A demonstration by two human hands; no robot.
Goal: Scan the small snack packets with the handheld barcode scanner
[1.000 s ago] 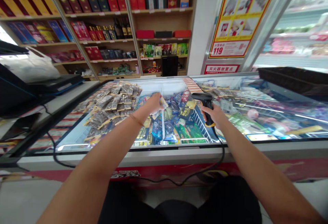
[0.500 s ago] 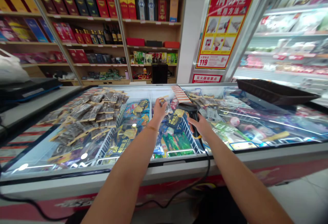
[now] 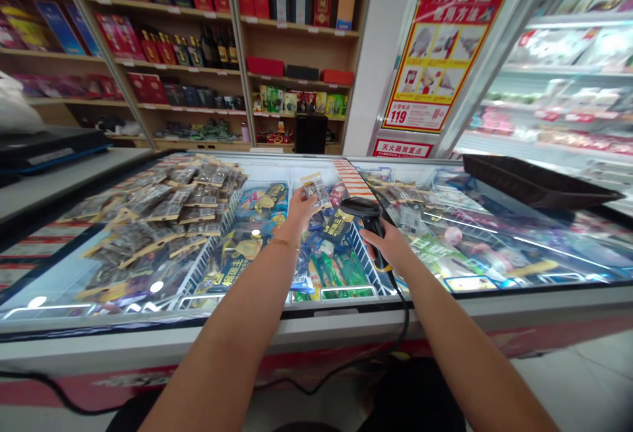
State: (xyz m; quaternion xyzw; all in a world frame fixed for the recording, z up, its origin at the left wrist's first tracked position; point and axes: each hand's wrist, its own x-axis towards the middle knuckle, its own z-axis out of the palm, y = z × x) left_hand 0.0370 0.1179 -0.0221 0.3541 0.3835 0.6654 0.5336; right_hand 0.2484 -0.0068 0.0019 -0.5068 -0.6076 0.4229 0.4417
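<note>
My left hand is closed on a small clear snack packet with a tan edge, held up over the glass top of a chest freezer. In my right hand is a black barcode scanner, gripped by its handle, its head turned toward the packet. The two are a short distance apart. Left of my hands, many similar packets lie heaped on the freezer glass. Under the glass, white wire baskets hold ice cream in blue, yellow and green wrappers.
A black tray rests on the freezer's right end. The scanner's cable hangs over the front edge. A dark scale-like device stands at left. Shelves with boxes and bottles and a red poster are behind.
The packet in my left hand has tilted and shows more of its face. Both hands stay close to where they were, while the view has shifted slightly.
</note>
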